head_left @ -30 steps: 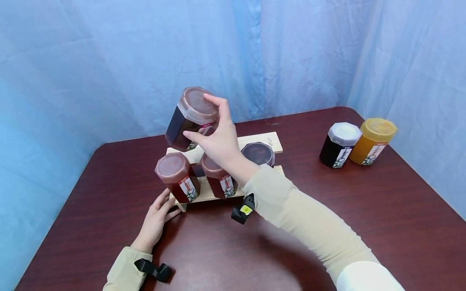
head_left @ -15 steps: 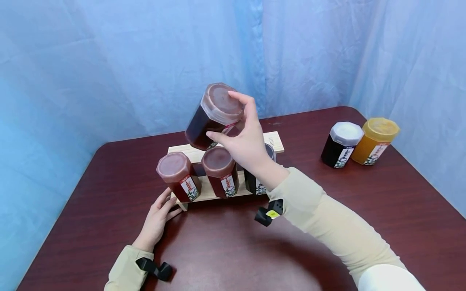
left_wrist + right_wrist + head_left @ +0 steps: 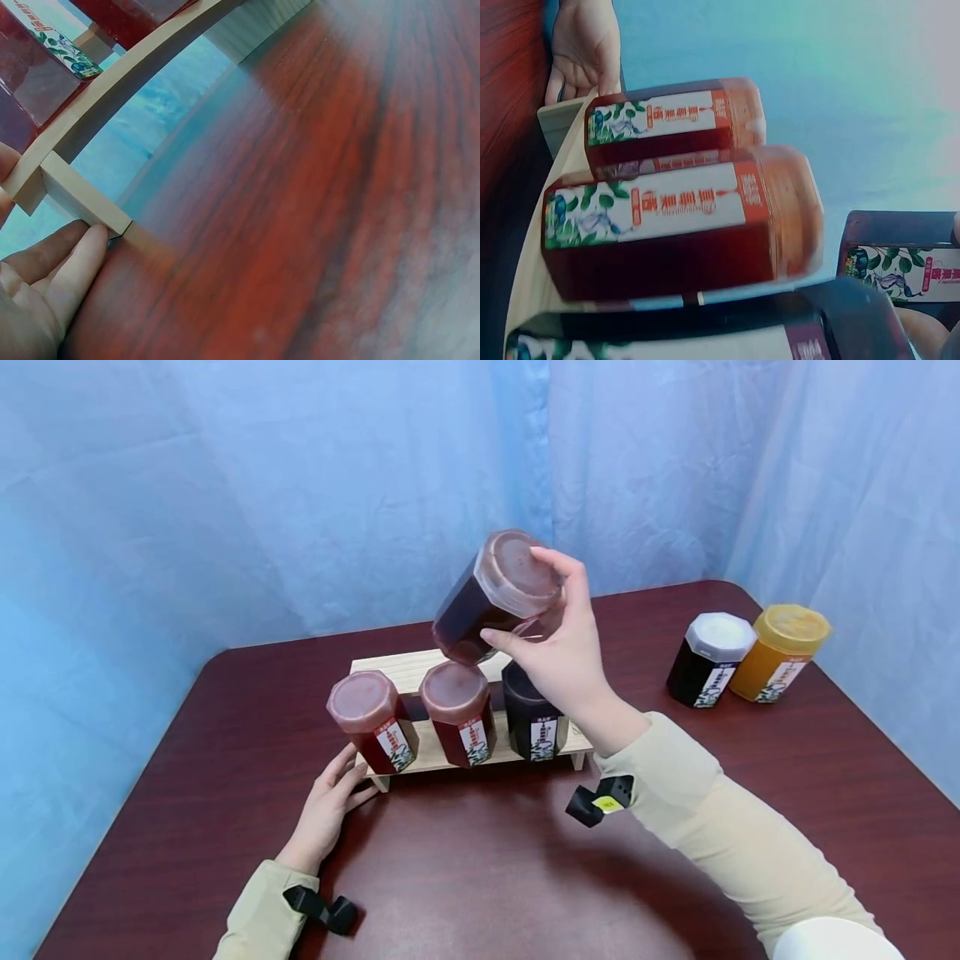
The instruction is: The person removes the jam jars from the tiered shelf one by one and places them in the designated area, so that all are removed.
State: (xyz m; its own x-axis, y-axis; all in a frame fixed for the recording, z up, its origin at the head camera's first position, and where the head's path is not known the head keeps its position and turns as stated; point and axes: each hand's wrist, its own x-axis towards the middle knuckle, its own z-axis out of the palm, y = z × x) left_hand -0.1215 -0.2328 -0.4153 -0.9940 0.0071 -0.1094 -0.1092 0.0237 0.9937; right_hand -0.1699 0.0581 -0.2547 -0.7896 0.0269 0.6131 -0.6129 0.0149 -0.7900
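Note:
My right hand [image 3: 573, 656] holds a dark jam jar [image 3: 468, 618] tilted in the air, thumb on its side and fingers at the cloudy lid. Its floral label shows in the right wrist view. Below stands a two-step wooden rack [image 3: 397, 672]. Three jars line its lower step: a red jar [image 3: 375, 718] at left, another red jar [image 3: 457, 710] in the middle and a black jar [image 3: 534, 718] at right, partly behind my right hand. My left hand [image 3: 322, 814] grips the rack's left front corner, with fingers against the short leg [image 3: 82, 195] in the left wrist view.
A black jar with a white lid [image 3: 708, 660] and a yellow jar [image 3: 780, 652] stand together on the right of the dark red wooden table [image 3: 465, 877]. Blue curtains [image 3: 360, 485] hang behind and beside the table.
My right hand has carried the dark jar rightwards over the rack, from above the left end to above the middle and right jars. My left hand stays at the rack's corner.

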